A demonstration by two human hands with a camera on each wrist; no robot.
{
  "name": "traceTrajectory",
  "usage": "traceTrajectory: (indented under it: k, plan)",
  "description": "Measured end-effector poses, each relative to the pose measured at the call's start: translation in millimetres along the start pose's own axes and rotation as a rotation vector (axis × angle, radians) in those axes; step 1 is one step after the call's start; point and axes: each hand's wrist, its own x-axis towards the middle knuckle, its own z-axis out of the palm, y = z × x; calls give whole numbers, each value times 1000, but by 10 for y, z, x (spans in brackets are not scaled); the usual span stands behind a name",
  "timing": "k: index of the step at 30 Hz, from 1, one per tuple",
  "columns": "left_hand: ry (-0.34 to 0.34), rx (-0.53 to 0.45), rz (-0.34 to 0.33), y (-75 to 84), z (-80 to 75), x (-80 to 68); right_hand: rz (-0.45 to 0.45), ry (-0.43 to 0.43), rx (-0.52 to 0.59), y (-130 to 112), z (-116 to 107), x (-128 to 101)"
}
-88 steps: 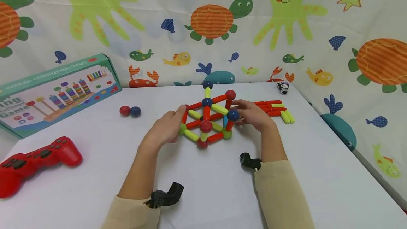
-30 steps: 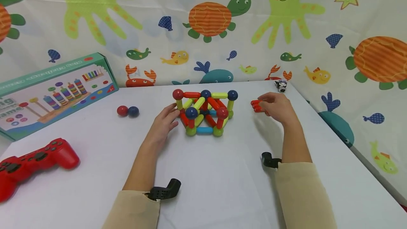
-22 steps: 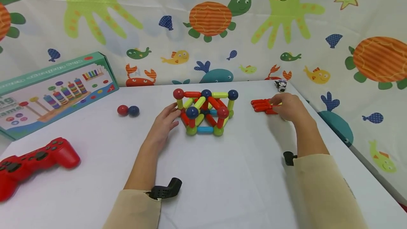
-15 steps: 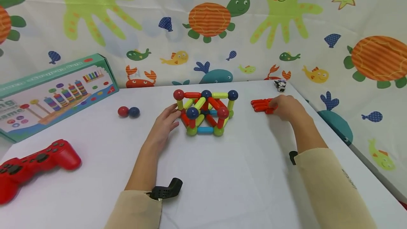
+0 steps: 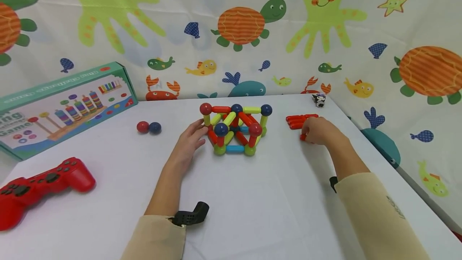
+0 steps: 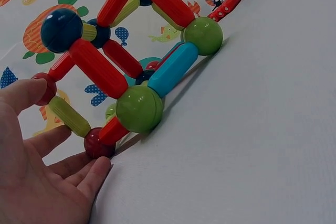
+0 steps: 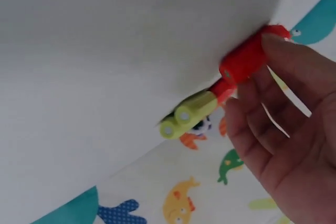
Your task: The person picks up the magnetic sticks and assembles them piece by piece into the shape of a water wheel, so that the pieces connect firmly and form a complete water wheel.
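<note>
A cube-like frame of magnetic sticks and balls (image 5: 234,131) stands on the white table (image 5: 252,204). My left hand (image 5: 199,133) lies beside its left side with fingers nearly straight. In the left wrist view, the fingertips (image 6: 97,169) touch a low red ball (image 6: 97,142) of the frame (image 6: 139,108). My right hand (image 5: 311,132) is just in front of the pile of loose red sticks (image 5: 297,120). It pinches one red stick (image 5: 302,137). The right wrist view shows the fingers (image 7: 273,51) on that red stick (image 7: 245,60), with two green sticks (image 7: 186,115) behind it.
A red ball (image 5: 142,126) and a blue ball (image 5: 155,127) lie left of the frame. A toy box (image 5: 61,109) and a red game controller (image 5: 39,183) sit at the far left. A small figure (image 5: 319,99) stands at the back right corner, near the table's right edge.
The frame was turned onto another side, then stayed still. My right hand went to the red stick pile and has drawn back toward me with one red stick. The left hand has barely moved.
</note>
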Motion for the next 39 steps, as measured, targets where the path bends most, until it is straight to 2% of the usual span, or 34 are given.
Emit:
traceTrajectory:
  k: [5,8,13,17,21,25,28,33,39]
  plan:
    - [-11,10,24,-17,-24,-7,-52,-94,70,-137,-32,-54]
    - [-26,24,43,-25,-30,-9,-107,-96,157,-247,-103,-114]
    - [-43,64,68,-41,-36,-5,-198,48,353,-576,-234,-235]
    - [-75,88,81,-52,-53,-2,-252,166,417,-973,-310,-313]
    - [-87,101,91,-57,-89,-5,-288,218,478,-1451,-328,-317]
    - [-74,106,98,-55,-119,-21,-321,244,495,-1915,-271,-260]
    - [-79,104,106,-47,-111,-31,-333,249,486,-2151,-217,-213]
    - [-96,100,123,-32,-62,-30,-315,244,465,-2309,-158,-147]
    - [-85,124,116,-48,-62,-31,-320,234,365,-2400,-110,-120]
